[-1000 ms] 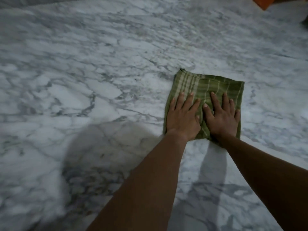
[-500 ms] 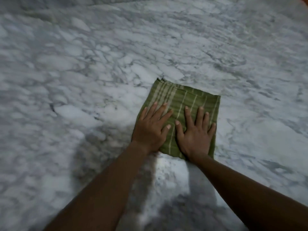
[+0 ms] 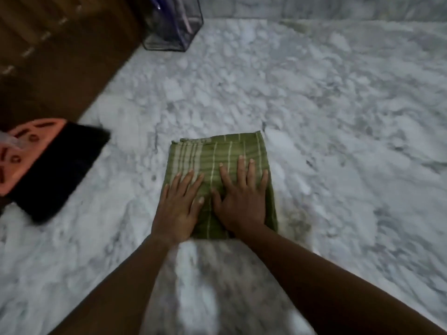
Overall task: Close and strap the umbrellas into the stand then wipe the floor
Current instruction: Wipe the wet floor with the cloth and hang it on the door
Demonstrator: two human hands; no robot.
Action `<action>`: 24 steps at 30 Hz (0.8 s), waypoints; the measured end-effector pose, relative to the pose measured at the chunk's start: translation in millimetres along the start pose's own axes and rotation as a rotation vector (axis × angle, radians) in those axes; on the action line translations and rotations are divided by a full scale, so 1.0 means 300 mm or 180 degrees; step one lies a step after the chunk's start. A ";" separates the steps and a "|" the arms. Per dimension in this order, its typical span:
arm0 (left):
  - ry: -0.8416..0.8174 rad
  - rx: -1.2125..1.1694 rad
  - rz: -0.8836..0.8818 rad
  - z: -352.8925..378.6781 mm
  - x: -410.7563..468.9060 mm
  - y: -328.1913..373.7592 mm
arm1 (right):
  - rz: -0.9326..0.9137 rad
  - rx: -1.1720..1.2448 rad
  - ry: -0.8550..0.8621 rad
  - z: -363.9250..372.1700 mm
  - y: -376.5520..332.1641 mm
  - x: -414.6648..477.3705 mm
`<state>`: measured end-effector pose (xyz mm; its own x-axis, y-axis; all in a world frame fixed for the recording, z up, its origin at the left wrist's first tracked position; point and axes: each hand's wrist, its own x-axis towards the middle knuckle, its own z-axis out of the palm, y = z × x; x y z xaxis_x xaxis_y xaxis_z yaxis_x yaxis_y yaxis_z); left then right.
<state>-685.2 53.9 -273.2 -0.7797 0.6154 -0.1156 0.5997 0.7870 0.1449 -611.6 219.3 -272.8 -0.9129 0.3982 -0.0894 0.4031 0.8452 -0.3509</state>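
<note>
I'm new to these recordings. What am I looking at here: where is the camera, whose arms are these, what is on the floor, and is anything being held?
There is no machine here: a person works with two bare hands. The view comes from a wide-angle camera worn on the person's head, looking forward and down, so both arms reach in from the bottom edge. The left hand and the right hand lie flat, side by side, with fingers straight. They press a folded green striped cloth onto the white marble floor. Nothing is gripped; the cloth is only pressed down, as for wiping. At the far left lies a black and orange object, too blurred to name. At the top stands a clear box beside a brown wooden surface.
</note>
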 end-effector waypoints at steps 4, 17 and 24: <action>0.0185 -0.0102 -0.0792 0.005 -0.079 -0.192 | -0.0728 -0.0096 -0.0214 0.080 -0.195 0.099; 0.0442 -0.0172 -0.1315 0.107 -0.296 0.326 | -0.2124 -0.0737 -0.0589 -0.060 0.175 -0.049; 0.0415 -0.0386 -0.0565 0.200 -0.327 1.003 | -0.1272 -0.0881 -0.0559 -0.294 0.818 -0.366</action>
<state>-417.3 233.0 -277.0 -0.8922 0.4510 -0.0233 0.4314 0.8664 0.2513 -406.9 414.4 -267.0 -0.9865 -0.0209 -0.1623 0.0007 0.9913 -0.1319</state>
